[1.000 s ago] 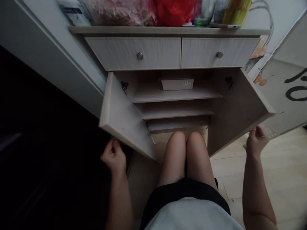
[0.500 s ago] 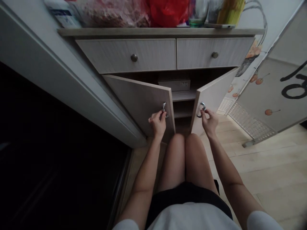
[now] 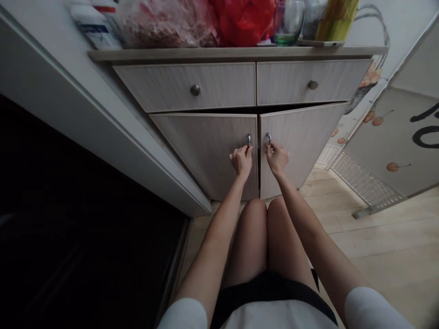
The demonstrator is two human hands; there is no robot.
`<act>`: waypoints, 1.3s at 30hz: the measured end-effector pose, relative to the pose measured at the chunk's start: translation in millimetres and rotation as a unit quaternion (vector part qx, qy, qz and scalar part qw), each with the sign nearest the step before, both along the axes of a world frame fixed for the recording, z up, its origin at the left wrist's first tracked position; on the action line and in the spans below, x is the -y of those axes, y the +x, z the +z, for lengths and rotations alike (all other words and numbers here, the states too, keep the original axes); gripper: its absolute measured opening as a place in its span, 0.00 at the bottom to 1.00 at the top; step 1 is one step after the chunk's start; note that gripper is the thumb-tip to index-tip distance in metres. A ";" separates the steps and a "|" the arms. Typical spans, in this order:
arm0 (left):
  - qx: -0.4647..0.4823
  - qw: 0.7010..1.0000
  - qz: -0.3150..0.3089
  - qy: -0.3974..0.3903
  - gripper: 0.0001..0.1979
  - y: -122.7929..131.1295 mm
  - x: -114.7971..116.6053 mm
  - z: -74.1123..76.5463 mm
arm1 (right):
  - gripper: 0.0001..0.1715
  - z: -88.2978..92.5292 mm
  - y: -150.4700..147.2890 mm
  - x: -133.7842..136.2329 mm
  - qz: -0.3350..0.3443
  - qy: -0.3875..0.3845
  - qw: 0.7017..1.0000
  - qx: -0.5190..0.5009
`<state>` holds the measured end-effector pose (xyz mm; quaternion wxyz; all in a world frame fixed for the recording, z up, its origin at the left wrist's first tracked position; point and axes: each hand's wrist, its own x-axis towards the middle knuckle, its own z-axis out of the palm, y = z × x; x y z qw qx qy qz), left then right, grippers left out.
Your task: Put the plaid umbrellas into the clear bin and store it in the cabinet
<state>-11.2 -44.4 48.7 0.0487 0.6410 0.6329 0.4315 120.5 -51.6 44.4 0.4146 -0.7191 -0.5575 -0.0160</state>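
My left hand is closed on the metal handle of the left cabinet door. With its fingers pinched, my right hand grips the curved handle of the right cabinet door. Both pale wood-grain doors stand slightly ajar, with a thin dark gap between them and along their tops. The cabinet's inside is hidden behind them. Above are two drawers, the left drawer and the right drawer, both closed, each with a round knob.
On the cabinet top stand a white bottle, a clear plastic bag, a red bag, a glass and a yellow container. A panel with cherry pictures is at the right, a dark doorway at the left.
Both doors have swung inward from wide ajar to nearly closed, my hands moving closer together with them. The shelves and box inside are now out of sight.
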 end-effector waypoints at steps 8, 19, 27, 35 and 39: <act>-0.021 1.000 0.009 -0.015 0.15 7.1 -24.0 7.4 | 0.24 3.6 -9.1 -27.9 -0.008 -0.014 1.000 0.020; -0.024 1.000 -0.002 -0.019 0.16 9.1 -48.4 10.8 | 0.25 15.5 -13.8 -46.9 0.001 -0.033 0.999 0.031; -0.008 1.000 -0.014 0.007 0.14 7.5 -60.2 5.0 | 0.25 9.1 -13.8 -57.4 -0.002 -0.007 0.999 0.033; 0.008 1.000 -0.016 -0.024 0.13 4.0 -56.3 14.3 | 0.25 23.2 -13.3 -53.1 0.027 -0.081 0.996 0.008; 0.116 0.980 -0.085 -0.137 0.28 -24.2 -36.0 21.0 | 0.39 32.8 9.5 -27.1 0.078 -0.131 0.987 -0.042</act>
